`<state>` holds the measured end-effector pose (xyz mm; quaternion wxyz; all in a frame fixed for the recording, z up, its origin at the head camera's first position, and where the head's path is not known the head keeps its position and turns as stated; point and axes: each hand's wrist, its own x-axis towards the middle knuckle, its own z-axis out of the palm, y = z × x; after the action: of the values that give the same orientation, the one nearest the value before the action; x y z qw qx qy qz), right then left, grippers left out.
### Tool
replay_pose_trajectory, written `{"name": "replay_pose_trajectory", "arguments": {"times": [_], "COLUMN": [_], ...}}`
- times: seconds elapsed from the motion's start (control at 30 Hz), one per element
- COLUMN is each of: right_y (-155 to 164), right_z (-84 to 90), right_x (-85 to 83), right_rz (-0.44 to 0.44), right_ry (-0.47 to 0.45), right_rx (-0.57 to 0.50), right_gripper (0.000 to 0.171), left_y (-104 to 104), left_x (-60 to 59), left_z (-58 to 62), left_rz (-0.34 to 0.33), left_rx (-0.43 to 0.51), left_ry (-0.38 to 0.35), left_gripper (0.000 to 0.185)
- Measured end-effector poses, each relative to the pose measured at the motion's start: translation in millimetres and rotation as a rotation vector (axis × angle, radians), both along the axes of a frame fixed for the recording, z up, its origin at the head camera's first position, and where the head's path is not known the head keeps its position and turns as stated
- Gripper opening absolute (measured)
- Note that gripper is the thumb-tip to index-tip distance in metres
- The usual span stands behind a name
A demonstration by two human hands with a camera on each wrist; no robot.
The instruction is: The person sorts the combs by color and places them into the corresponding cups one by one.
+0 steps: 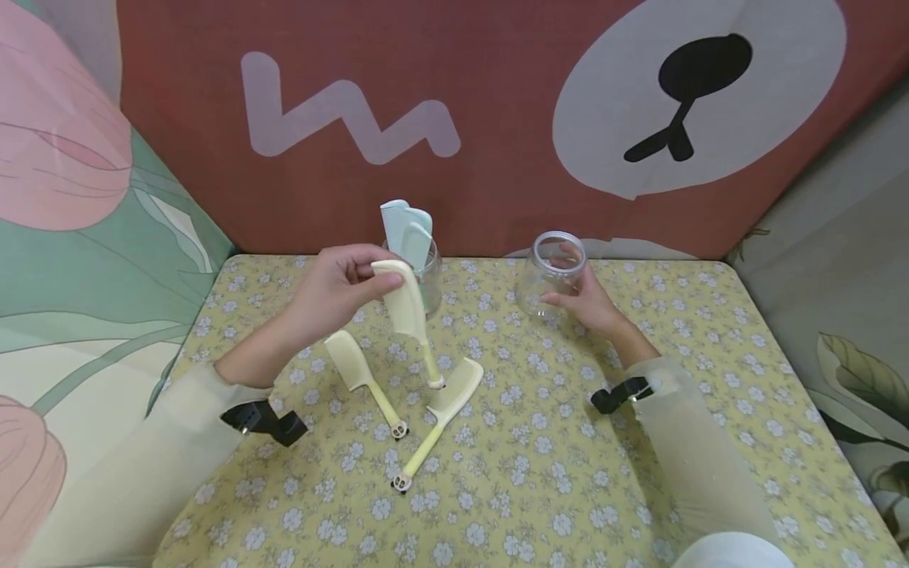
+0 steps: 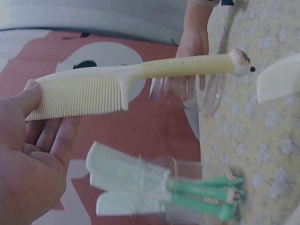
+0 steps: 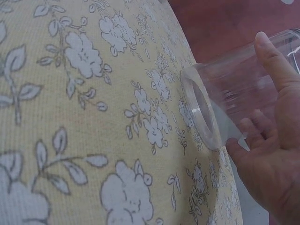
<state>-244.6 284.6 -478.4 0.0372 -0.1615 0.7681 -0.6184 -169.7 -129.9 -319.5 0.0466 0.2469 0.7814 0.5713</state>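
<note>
My left hand (image 1: 339, 285) pinches the toothed end of a cream comb (image 1: 408, 315) and holds it upright, its handle tip just above the table. The left wrist view shows this comb (image 2: 126, 84) against my thumb (image 2: 26, 96). Behind it stands a clear jar (image 1: 424, 278) holding several pale green combs (image 2: 154, 187). Two more cream combs (image 1: 364, 377) (image 1: 442, 414) lie on the flowered cloth. My right hand (image 1: 588, 301) grips an empty clear jar (image 1: 552, 272), tilting it off its base; the right wrist view shows its bottom (image 3: 202, 112) lifted.
A yellow flowered cloth (image 1: 540, 457) covers the table. Patterned fabric walls (image 1: 497, 102) close in the back and both sides. A white rounded object (image 1: 731, 552) shows at the bottom right edge.
</note>
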Motion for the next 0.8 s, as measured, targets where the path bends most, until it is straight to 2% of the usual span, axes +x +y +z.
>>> {"name": "replay_pose_trajectory", "arguments": {"times": [0.2,0.5,0.63,0.8], "right_y": [0.3,0.4,0.2,-0.1], "right_z": [-0.2,-1.1,-1.5,-1.6], "right_x": [-1.3,-1.7,-2.1,-2.6], "right_rz": [0.007,0.007,0.006,-0.004], "right_ry": [0.006,0.000,-0.002,0.000], "right_rx": [-0.010,0.004,-0.009,-0.003], "right_gripper": [0.092,0.093,0.092,0.093], "left_y": [24.2,60.5,77.4,98.9], "left_x": [-11.9,-35.8,-47.2,-59.4], "left_z": [10.8,25.6,36.5,46.9], "left_rz": [-0.048,-0.125,-0.157,-0.159], "left_rx": [0.038,0.180,0.178,0.156], "left_ry": [0.016,0.088,0.107,0.087], "left_gripper": [0.017,0.017,0.017,0.019]}}
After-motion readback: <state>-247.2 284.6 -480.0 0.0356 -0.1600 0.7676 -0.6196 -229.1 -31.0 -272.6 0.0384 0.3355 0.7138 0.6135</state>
